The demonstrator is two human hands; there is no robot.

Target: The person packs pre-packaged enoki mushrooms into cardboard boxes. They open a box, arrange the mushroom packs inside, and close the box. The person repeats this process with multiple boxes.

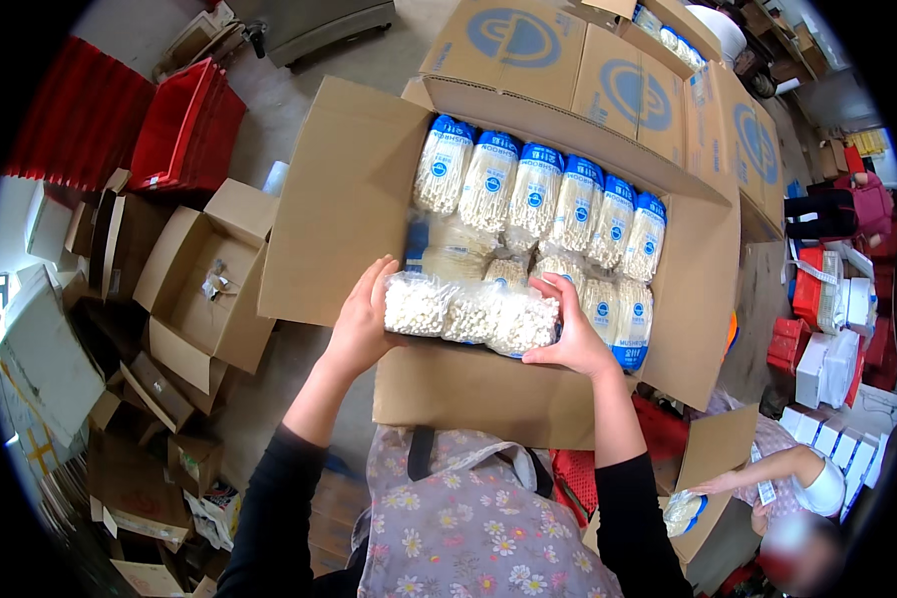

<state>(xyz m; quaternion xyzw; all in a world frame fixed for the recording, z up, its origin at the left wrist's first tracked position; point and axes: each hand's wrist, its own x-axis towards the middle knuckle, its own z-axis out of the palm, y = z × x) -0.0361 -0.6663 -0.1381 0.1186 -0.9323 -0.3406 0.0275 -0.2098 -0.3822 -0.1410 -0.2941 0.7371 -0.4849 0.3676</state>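
Several bagged bunches of enoki mushrooms (471, 312), their white caps facing up, are clasped side by side between my two hands. My left hand (362, 318) presses on the left end of the row, and my right hand (574, 329) grips the right end with the thumb in front. They are at the near edge of an open cardboard box (344, 202). Inside it, a far row of enoki packs (536, 190) with blue printed tops lies flat, and more packs (617, 318) lie to the right of my right hand. What is under the held bunches is hidden.
Closed cardboard cartons (512, 45) stand beyond the box. At left are an open carton (209, 280) with a small scrap inside, red crates (187, 127) and flattened cardboard. A co-worker's arm (770, 467) reaches to another carton at lower right; another person (859, 205) stands farther off.
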